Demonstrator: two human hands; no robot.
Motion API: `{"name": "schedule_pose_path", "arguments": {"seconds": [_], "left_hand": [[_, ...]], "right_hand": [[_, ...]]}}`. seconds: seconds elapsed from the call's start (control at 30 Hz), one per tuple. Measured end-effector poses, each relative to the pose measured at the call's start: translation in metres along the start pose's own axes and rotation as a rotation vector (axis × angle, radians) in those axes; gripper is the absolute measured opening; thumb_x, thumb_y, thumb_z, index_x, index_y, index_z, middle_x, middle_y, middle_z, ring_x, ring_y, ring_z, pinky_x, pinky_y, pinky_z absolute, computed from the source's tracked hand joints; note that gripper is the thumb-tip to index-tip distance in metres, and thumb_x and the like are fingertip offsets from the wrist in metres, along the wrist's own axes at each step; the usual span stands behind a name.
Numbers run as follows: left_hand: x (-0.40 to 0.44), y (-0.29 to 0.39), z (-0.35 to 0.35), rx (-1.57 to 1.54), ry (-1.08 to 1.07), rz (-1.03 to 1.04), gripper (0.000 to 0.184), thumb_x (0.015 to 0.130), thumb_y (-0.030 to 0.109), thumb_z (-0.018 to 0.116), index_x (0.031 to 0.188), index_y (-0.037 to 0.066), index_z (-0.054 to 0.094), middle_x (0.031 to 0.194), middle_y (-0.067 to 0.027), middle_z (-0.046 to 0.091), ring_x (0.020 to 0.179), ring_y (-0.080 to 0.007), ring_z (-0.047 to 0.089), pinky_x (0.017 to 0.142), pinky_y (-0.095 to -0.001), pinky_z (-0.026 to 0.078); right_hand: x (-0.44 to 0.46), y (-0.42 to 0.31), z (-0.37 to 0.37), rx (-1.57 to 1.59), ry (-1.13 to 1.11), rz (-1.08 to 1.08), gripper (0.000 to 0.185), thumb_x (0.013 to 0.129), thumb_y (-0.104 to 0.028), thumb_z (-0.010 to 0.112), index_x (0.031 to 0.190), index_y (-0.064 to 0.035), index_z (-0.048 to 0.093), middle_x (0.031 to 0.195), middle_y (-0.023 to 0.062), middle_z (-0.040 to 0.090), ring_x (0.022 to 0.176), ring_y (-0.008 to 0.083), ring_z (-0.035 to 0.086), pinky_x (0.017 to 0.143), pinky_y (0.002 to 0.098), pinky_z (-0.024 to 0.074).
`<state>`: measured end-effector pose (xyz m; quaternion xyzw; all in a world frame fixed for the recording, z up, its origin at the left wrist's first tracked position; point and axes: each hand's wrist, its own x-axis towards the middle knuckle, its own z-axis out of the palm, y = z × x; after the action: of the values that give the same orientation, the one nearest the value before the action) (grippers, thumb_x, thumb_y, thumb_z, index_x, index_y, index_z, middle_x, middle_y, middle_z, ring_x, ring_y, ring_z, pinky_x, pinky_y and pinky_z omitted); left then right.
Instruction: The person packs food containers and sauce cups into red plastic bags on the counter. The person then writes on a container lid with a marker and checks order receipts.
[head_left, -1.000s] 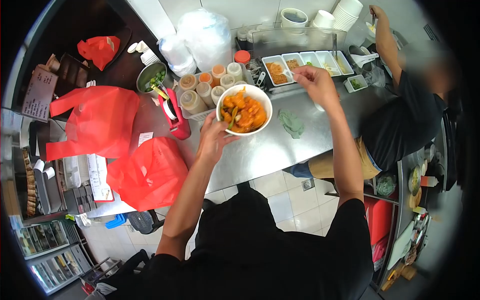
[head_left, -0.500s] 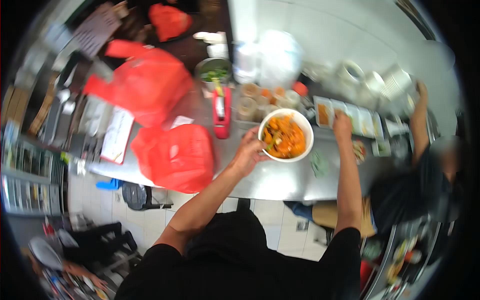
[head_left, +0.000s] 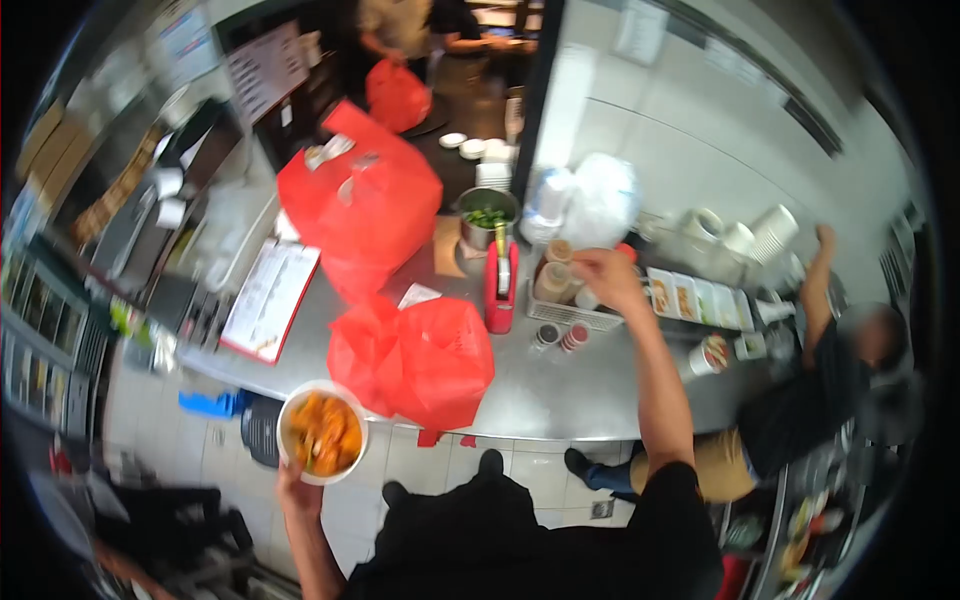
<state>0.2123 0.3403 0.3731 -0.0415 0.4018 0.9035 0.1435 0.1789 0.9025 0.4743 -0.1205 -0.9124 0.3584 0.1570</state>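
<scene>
Left hand: at the lower left of the frame, the left hand (head_left: 297, 490) is closed on the near edge of a white bowl (head_left: 328, 479); most of its fingers are hidden beneath it.
Bowl: held up at lower left, just off the counter's near edge in view, its mouth facing the camera, with orange-sauced food (head_left: 325, 432) inside.
Right hand: right of the frame's middle, the right hand (head_left: 612, 278) reaches over the squeeze bottles (head_left: 553, 282), fingers bent and drawn near one another; whether they grip a bottle, I cannot tell.
Both hands: well apart, one at each side of the red bags.
Bottle basket: the bottles stand in a pale basket (head_left: 590, 321) near the centre; two small lidded cups (head_left: 561, 337), one dark and one red, sit just in front.
Red bags: one red bag (head_left: 365, 205) at upper left, another (head_left: 430, 360) below it, near the bowl.
Tape dispenser: a red tape dispenser (head_left: 499, 300) stands between the bags and the basket.
Co-worker: at far right, a person in a dark top (head_left: 795, 400) has an arm raised.
</scene>
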Motion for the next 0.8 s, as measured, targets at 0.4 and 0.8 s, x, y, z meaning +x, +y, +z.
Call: {"name": "schedule_pose_path", "arguments": {"seconds": [0.4,0.8], "left_hand": [[-0.022,0.101,-0.174,0.132,0.292,0.025,0.068,0.074,0.025,0.063,0.133,0.008,0.035,0.128,-0.0127,0.049,0.112,-0.0316,0.055,0.082,-0.0513,0.052],[0.166,0.087,-0.213,0.067,0.341,-0.051,0.063,0.077,0.016,0.056,0.133,0.004,0.030,0.121,-0.0179,0.050,0.102,-0.0328,0.059,0.073,-0.0433,0.054]], "right_hand": [[-0.003,-0.289,0.176,0.057,-0.066,-0.224,0.057,0.080,-0.021,0.066,0.132,-0.0048,0.047,0.080,0.0137,0.066,0.074,0.0232,0.065,0.069,0.0360,0.0501],[-0.094,-0.256,0.467,0.041,-0.552,-0.053,0.037,0.079,-0.022,0.066,0.108,-0.0003,0.063,0.086,0.0133,0.069,0.079,0.0287,0.066,0.072,0.0373,0.0512]]}}
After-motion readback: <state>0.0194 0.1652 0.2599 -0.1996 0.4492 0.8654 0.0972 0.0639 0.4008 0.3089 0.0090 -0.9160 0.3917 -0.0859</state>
